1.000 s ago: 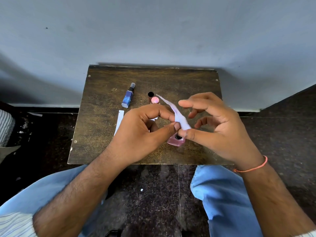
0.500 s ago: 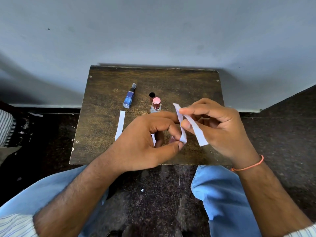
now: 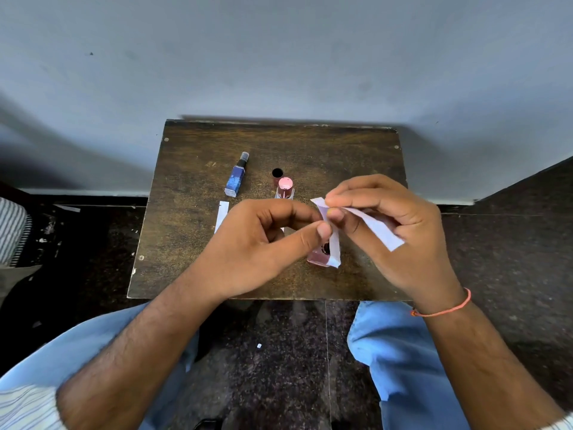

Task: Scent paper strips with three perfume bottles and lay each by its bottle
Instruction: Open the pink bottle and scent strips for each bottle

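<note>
Above the wooden table (image 3: 179,243), my left hand (image 3: 263,243) and my right hand (image 3: 393,231) both pinch white paper. One length (image 3: 335,249) hangs down from my left thumb and forefinger. Another length (image 3: 379,229) slants right under my right fingers. They meet in a V at the top; I cannot tell whether this is one folded strip or two. A pink glass bottle (image 3: 319,259) stands uncapped just below the hanging length. A pink-capped bottle (image 3: 285,189) stands behind my left hand. A blue bottle (image 3: 235,181) lies at the left, with a strip (image 3: 221,217) in front of it.
A dark round cap (image 3: 277,173) sits behind the pink-capped bottle. The table stands against a grey wall (image 3: 279,57). My knees in blue trousers (image 3: 397,352) are below the near table edge, over a dark speckled floor. Striped cloth (image 3: 12,231) is at the far left.
The single long strip held up a second ago now spreads into a V between my hands. My hands have shifted slightly right, and the pink bottle below them is in sight again.
</note>
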